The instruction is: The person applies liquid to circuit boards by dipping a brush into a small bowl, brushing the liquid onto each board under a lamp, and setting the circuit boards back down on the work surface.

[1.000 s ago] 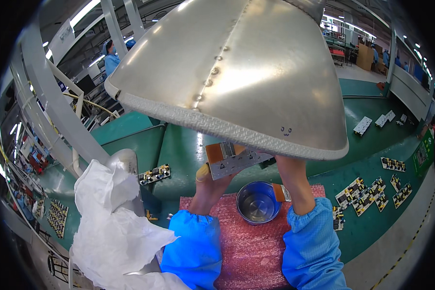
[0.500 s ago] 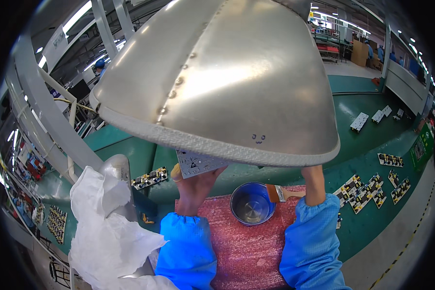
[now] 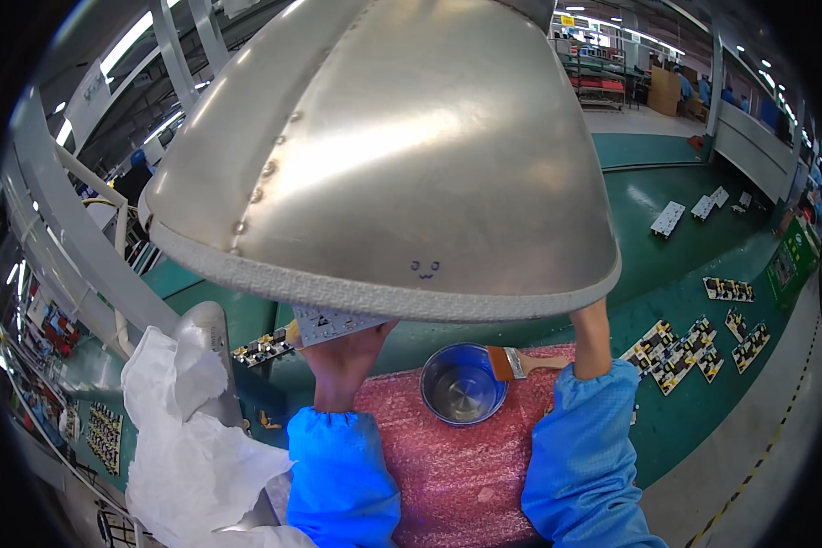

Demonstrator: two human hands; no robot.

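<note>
A white circuit board (image 3: 331, 324) sticks out from under the front rim of a big metal hood (image 3: 402, 210). My left hand (image 3: 345, 363) grips that board from below, and the hood covers part of its fingers. Only the wrist of my right hand (image 3: 594, 336) shows at the hood's right side; its fingers are hidden behind the metal. Between my forearms, a blue-rimmed bowl (image 3: 464, 388) with clear liquid stands on pink bubble wrap (image 3: 457, 466). A flat brush (image 3: 521, 363) with a wooden handle lies across the bowl's right rim.
Crumpled white sheeting (image 3: 187, 438) drapes over a grey metal duct (image 3: 203, 327) at the left. Several populated boards (image 3: 690, 352) lie on the green bench (image 3: 566, 438) at the right, with white boards (image 3: 668, 219) farther back. Another populated board (image 3: 263, 350) sits beside my left hand.
The view has shifted slightly, so the hood sits farther left in it. Less of the board in my left hand shows below the rim. Both hands remain at the hood.
</note>
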